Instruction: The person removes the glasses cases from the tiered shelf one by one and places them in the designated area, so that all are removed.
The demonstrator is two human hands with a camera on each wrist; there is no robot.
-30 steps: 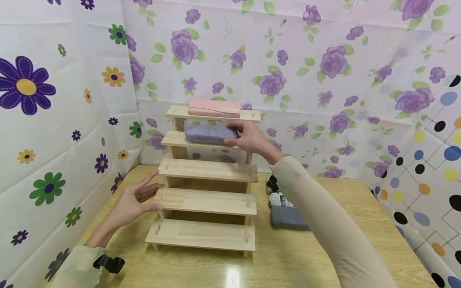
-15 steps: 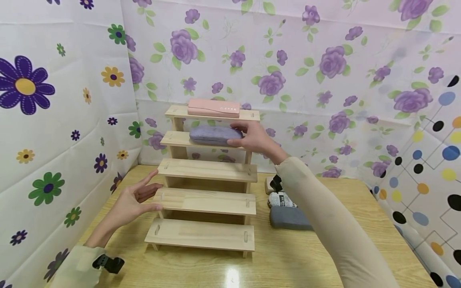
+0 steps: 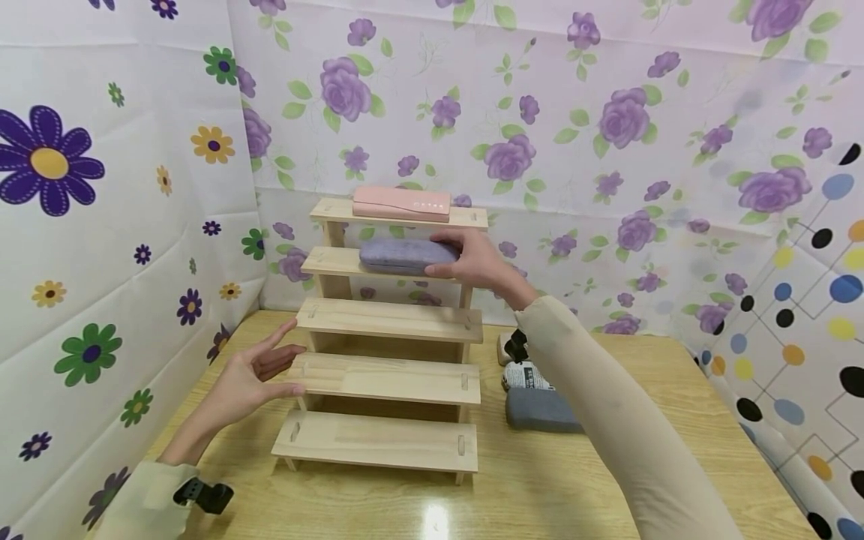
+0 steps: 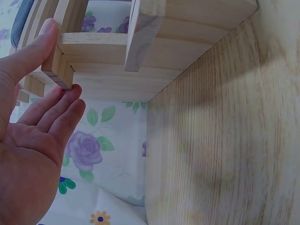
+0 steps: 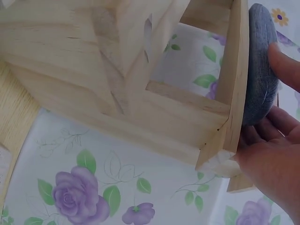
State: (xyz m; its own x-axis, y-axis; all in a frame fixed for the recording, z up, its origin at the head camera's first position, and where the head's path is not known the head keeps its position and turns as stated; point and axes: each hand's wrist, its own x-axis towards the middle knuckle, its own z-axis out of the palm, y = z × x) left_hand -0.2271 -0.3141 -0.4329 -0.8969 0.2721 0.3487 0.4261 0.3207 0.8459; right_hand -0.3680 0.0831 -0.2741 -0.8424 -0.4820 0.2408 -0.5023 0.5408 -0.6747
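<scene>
On the second shelf (image 3: 331,260) from the top of the wooden rack (image 3: 391,319), grips with the right hand (image 3: 475,259) (the nearer one) the right end of the lilac case (image 3: 401,256), lying lengthwise along that shelf and stretching left from the fingers, below the pink box (image 3: 401,204); at the rack's left side, rests the left hand (image 3: 244,379) with loosely extended fingers

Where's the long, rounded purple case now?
In the head view, the purple case is on the second-highest shelf of the pale wooden rack, below the long pink case, its right end in the right hand.
</scene>
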